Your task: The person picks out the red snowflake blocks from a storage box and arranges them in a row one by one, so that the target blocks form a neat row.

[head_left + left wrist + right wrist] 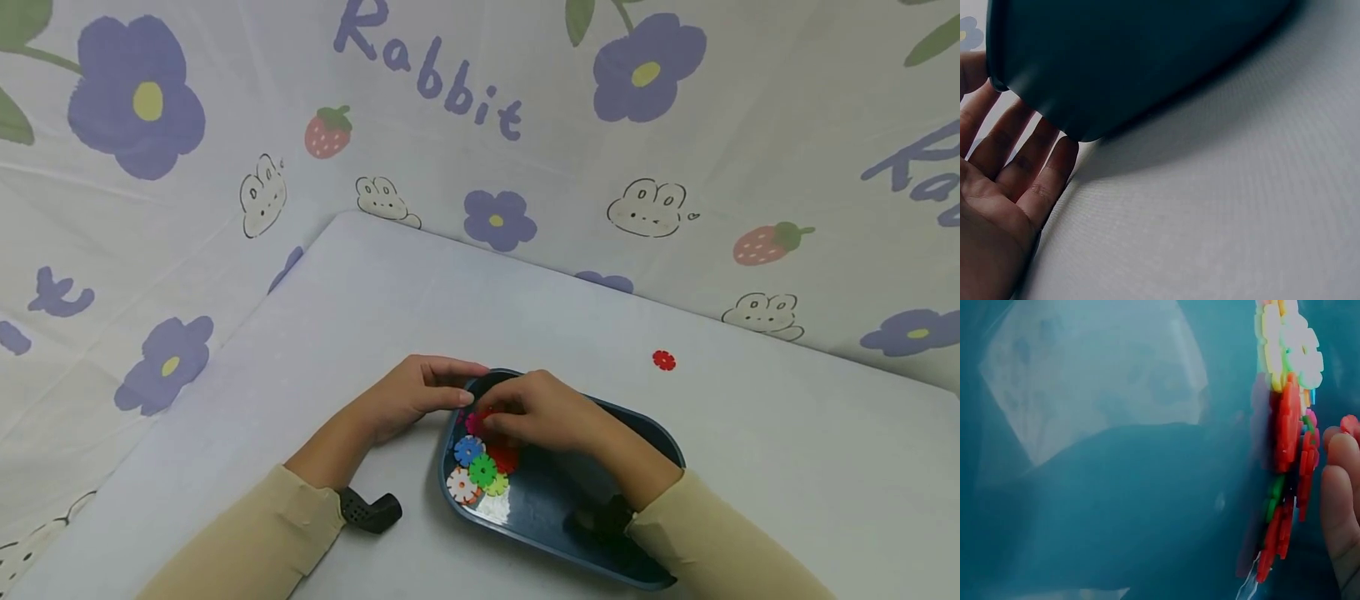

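Note:
A dark blue tray (558,546) lies on the white table with several notched plastic discs gathered at its left end. Among them are a blue disc (468,451), a green disc (483,471), a white disc (461,484) and red discs (1288,425). My left hand (408,400) grips the tray's far left corner, thumb at the rim and fingers along the outer wall (1041,162). Over the pile, my right hand (551,412) pinches a red disc (1350,424) between its fingertips. The hand hides part of the pile in the head view.
One loose red disc (663,360) lies on the table beyond the tray. A black curved object (371,511) sits at the left cuff. Behind the table hangs a white cloth (555,167) printed with flowers and rabbits.

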`<action>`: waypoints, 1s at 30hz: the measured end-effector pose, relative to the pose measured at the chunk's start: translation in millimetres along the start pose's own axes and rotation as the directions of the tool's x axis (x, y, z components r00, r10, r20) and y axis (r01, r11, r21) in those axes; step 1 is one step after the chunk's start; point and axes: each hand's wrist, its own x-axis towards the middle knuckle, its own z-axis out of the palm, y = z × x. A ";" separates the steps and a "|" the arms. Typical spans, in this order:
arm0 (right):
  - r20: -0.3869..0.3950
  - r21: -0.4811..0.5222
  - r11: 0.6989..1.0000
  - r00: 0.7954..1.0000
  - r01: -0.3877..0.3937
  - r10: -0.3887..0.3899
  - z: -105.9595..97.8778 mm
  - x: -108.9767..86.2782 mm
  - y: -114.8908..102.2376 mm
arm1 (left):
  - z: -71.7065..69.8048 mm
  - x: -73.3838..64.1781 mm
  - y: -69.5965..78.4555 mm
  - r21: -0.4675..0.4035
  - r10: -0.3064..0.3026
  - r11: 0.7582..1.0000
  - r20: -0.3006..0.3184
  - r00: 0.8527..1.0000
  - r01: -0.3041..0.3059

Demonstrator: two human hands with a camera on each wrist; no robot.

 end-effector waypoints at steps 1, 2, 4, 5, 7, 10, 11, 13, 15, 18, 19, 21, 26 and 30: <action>0.002 0.019 1.000 1.000 -0.008 0.008 0.1 0.1 0.2 | -0.1 -0.1 -0.1 -0.002 0.001 1.000 0.001 1.000 -0.001; 0.002 0.030 0.999 1.000 -0.011 0.011 0.1 -0.1 0.2 | -0.2 -0.4 -0.1 -0.005 0.000 1.000 0.002 1.000 0.000; 0.004 0.032 0.999 1.000 -0.010 0.009 0.3 -0.2 0.6 | -0.3 -0.8 -0.4 -0.010 -0.001 1.000 0.003 1.000 0.001; 0.001 0.021 1.000 1.000 -0.008 0.008 0.1 -0.4 0.6 | -0.3 -1.0 -0.5 -0.012 0.000 1.000 0.004 1.000 0.000; -0.005 -0.016 1.000 1.000 0.000 0.000 -0.5 -0.7 0.0 | -0.3 -1.1 -0.5 -0.014 0.001 1.000 0.005 1.000 -0.001; -0.015 -0.054 0.999 1.000 -0.003 0.002 -2.1 -1.1 -1.5 | -0.4 -0.9 0.1 -0.010 0.004 1.000 0.005 1.000 -0.004; -0.018 -0.059 0.998 1.000 -0.004 0.003 -2.6 -1.1 -1.8 | -0.5 -0.8 0.3 -0.007 0.006 1.000 0.005 1.000 -0.006; -0.015 -0.047 0.999 1.000 -0.007 0.006 -3.5 -1.4 -2.4 | -0.6 -0.5 0.3 -0.003 0.009 1.000 0.005 1.000 -0.009; -0.015 -0.028 1.000 1.000 -0.014 0.013 -4.0 -1.7 -2.3 | -0.5 -0.5 0.3 -0.003 0.010 1.000 0.003 1.000 -0.010; -0.016 -0.002 1.000 1.000 -0.024 0.024 -4.5 -2.4 -2.1 | -0.3 -0.4 0.3 -0.004 0.006 1.000 -0.002 1.000 -0.006; -0.020 0.004 1.000 0.999 -0.027 0.027 -4.6 -2.8 -2.1 | -0.1 -0.3 0.4 -0.005 0.004 1.000 -0.002 1.000 -0.005; -0.027 0.001 0.999 0.999 -0.033 0.033 -5.1 -3.5 -2.3 | 0.2 -0.2 0.7 -0.005 0.000 1.000 -0.003 1.000 0.000; -0.043 -0.039 0.999 0.998 -0.036 0.035 -7.7 -5.6 -4.5 | 0.0 0.3 1.0 -0.005 -0.011 1.000 -0.003 1.000 0.011; -0.051 -0.030 0.999 0.998 -0.037 0.035 -11.9 -10.5 -6.9 | -0.1 0.5 0.6 -0.010 -0.017 1.000 -0.005 1.000 0.017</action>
